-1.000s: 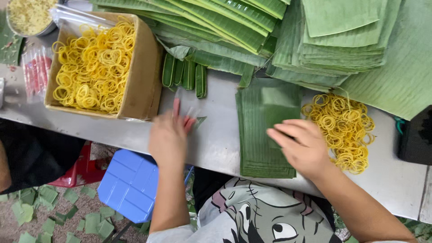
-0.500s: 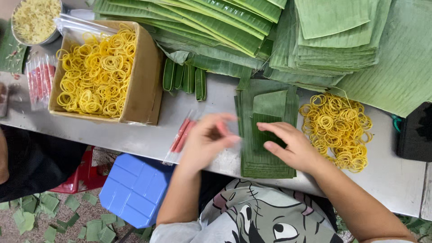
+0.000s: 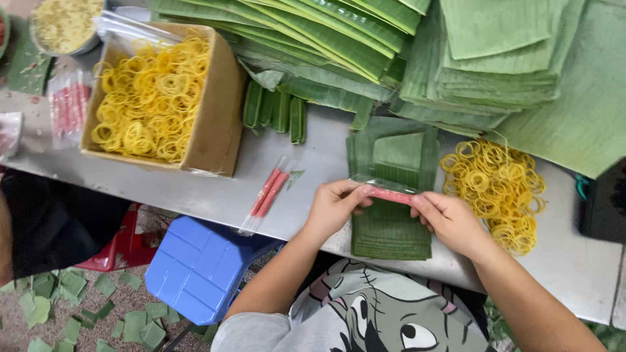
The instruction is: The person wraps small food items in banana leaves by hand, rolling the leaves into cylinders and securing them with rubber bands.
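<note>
**Inspector:** Count what is in hand.

**Onlooker:** One clear packet with a pink stick inside [image 3: 389,193], held level over the stack of cut banana leaf pieces [image 3: 391,225]. The left hand [image 3: 334,207] pinches its left end between thumb and fingers; the right hand [image 3: 450,218] pinches the right end. Both are closed on it.

**Inspector:** Other packets?

**Onlooker:** One more packet of two pink sticks [image 3: 267,194] lies on the worktop [image 3: 195,192], left of the left hand and apart from it. Further packets [image 3: 68,107] lie at the far left; I cannot count them.

**Inspector:** Containers.

**Onlooker:** One cardboard box [image 3: 218,124], open-topped, filled with yellow rubber bands [image 3: 150,98]. One round bowl [image 3: 62,26] at the top left, holding pale yellow shreds. A loose heap of yellow rubber bands [image 3: 499,189] lies just right of the leaf stack, near the right hand.

**Inspector:** Leaves?

**Onlooker:** Four small folded leaf bundles [image 3: 274,114] stand side by side behind the stack. Large folded banana leaves [image 3: 495,58] are piled across the back, too many to count.

**Inspector:** Edges and room.

**Onlooker:** The leaf stack reaches the near edge of the worktop. Bare worktop lies between box and stack. A blue plastic stool [image 3: 195,264] stands below the edge, and leaf scraps [image 3: 59,306] litter the floor.
</note>
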